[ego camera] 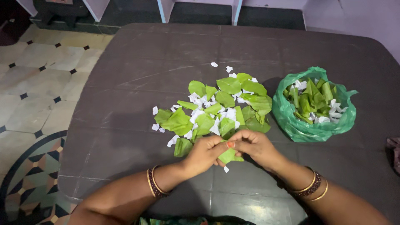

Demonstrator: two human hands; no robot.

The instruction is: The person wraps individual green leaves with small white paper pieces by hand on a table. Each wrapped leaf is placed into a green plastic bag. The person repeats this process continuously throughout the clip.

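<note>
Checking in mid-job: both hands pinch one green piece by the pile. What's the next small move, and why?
Probably carry the green piece, pinched between left hand and right hand, over to the open green bag, which already holds similar green and white pieces.

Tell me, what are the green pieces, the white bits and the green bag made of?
Green pieces: probably leaf or thin paper; matte, folded flat with sharp creases. I can't tell which. White bits: likely paper; matte, crumpled, with ragged edges. Bag: thin plastic film; glossy, wrinkled, rolled-down rim. Both hands pinch one green piece.
</note>
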